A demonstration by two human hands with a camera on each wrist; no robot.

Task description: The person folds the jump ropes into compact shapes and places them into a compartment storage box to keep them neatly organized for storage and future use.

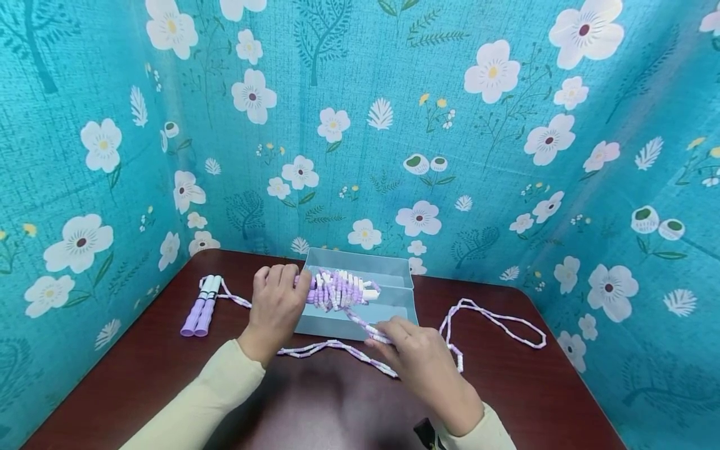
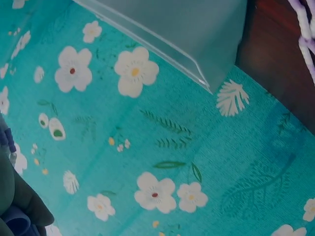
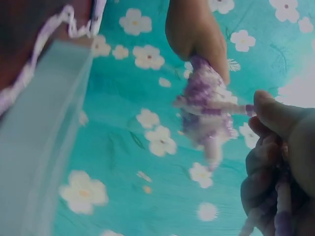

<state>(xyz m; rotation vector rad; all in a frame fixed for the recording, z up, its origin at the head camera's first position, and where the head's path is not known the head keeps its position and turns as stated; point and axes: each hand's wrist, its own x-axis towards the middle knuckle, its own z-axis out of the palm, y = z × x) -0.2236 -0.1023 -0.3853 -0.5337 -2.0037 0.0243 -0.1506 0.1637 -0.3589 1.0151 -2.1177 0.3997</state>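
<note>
My left hand [image 1: 275, 312] grips the purple handles of a beaded jump rope, held over a pale blue box. White and purple beaded rope is wound in a thick bundle [image 1: 340, 290] around the handles, with white ends sticking out on the right. My right hand [image 1: 422, 362] holds a doubled length of that beaded rope [image 1: 362, 324], which runs taut from the bundle. In the right wrist view the bundle [image 3: 206, 108] is blurred, and the right thumb and fingers pinch the strand. A purple handle end [image 2: 17, 221] shows in the left wrist view.
The pale blue box [image 1: 360, 328] stands at the table's back edge, against a flowered teal curtain [image 1: 360, 156]. Two purple-and-white jump rope handles [image 1: 202, 306] lie at the left. Beaded rope [image 1: 332, 345] crosses the table in front of the box, and a loop [image 1: 506, 319] lies at the right.
</note>
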